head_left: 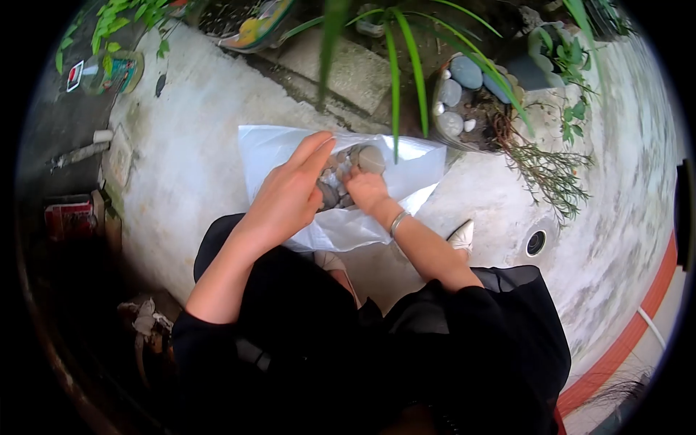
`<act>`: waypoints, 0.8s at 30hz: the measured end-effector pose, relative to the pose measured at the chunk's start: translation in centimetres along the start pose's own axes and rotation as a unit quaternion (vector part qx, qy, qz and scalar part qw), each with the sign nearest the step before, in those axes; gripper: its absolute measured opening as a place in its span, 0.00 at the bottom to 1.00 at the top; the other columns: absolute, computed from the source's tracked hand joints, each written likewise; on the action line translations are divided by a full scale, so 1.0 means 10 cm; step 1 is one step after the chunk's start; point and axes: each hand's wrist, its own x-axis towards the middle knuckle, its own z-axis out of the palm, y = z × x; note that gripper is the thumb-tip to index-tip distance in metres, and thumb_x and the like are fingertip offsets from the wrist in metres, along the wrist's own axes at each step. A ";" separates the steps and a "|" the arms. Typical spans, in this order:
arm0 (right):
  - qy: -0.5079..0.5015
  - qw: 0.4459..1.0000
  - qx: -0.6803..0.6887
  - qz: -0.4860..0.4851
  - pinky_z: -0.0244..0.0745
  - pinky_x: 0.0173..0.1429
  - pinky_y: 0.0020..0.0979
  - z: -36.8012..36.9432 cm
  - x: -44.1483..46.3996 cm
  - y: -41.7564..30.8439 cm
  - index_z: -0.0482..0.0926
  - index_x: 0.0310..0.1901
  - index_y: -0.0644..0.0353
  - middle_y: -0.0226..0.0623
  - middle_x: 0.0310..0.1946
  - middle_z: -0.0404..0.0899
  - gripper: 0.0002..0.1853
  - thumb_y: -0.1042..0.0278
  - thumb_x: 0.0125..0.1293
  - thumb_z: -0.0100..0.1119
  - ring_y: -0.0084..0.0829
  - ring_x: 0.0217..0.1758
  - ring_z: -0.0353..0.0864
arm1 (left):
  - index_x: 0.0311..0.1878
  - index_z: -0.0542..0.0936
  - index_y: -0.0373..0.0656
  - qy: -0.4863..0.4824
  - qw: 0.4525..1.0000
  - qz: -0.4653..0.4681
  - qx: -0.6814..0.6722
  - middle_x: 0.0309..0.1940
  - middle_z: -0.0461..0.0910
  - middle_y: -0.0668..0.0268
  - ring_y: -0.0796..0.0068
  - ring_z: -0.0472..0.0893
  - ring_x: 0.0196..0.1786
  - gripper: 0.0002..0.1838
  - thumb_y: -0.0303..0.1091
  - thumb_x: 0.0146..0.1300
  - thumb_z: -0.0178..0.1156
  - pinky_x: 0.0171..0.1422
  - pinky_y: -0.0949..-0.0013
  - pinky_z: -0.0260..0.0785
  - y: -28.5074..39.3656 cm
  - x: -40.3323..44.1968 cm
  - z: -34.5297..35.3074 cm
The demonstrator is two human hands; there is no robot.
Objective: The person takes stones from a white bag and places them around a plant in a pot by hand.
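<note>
Our left hand (286, 192) is hovering half-open at the white bag (351, 226); our right hand (364, 191) is touching stones (371, 159) inside, fingers curled, both grips unclear. If tugging the bag, we're risking a spill.

Lit evenly by soft daylight over pale, mottled concrete floor (196, 94). Glares on white, translucent plastic sheet (415, 161). Goes near-black over loose black clothing (312, 362) and at lower left. Blurs long green strap-like leaf (332, 51) up top. Curves fisheye-style, vignetted black at edges.
</note>
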 end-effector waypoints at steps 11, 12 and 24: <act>0.420 0.863 0.279 0.040 0.74 0.39 0.29 -1.55 -1.05 0.04 0.77 0.45 0.63 0.40 0.37 0.75 0.17 0.81 0.51 0.63 0.32 0.33 0.79 | 0.61 0.65 0.35 -0.024 0.999 -0.021 -0.027 0.63 0.63 0.56 0.54 0.69 0.60 0.32 0.12 0.47 0.45 0.52 0.70 0.68 0.04 0.00 -0.04; 0.464 0.851 0.242 0.052 0.74 0.38 0.30 -1.62 -1.07 0.16 0.77 0.45 0.63 0.41 0.38 0.74 0.17 0.80 0.51 0.63 0.32 0.33 0.78 | 0.61 0.65 0.35 -0.025 0.999 -0.022 -0.026 0.63 0.63 0.56 0.54 0.69 0.60 0.32 0.12 0.47 0.45 0.52 0.70 0.67 0.05 0.01 -0.04; 0.499 0.864 0.031 0.065 0.74 0.42 0.33 -1.75 -0.80 0.79 0.79 0.39 0.61 0.38 0.36 0.79 0.13 0.80 0.49 0.63 0.36 0.38 0.78 | 0.61 0.65 0.35 -0.019 1.000 -0.006 -0.013 0.63 0.63 0.55 0.52 0.70 0.59 0.32 0.12 0.47 0.45 0.53 0.68 0.68 0.04 -0.01 -0.05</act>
